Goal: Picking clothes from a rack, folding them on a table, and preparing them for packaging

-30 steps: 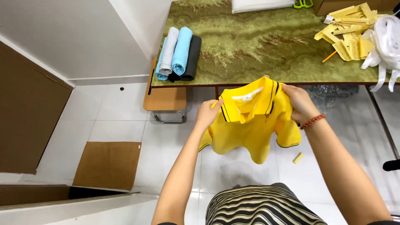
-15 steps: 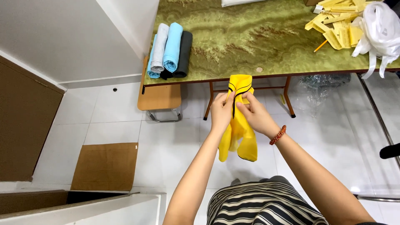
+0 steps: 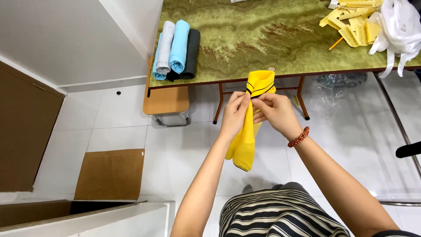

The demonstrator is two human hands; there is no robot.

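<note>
Head view: both hands' fingers pinch one yellow shirt [image 3: 247,136]; four rolled cloths [image 3: 177,50] on table [image 3: 263,35].

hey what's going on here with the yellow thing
A person is standing at a green table and holding a yellow shirt in the air in front of it. The left hand and right hand both pinch it just below the collar, and it hangs down in a narrow, folded-in strip. On the table's left edge lie rolled cloths in grey, light blue and black. At the far right are yellow paper pieces and a white plastic bag.
</note>
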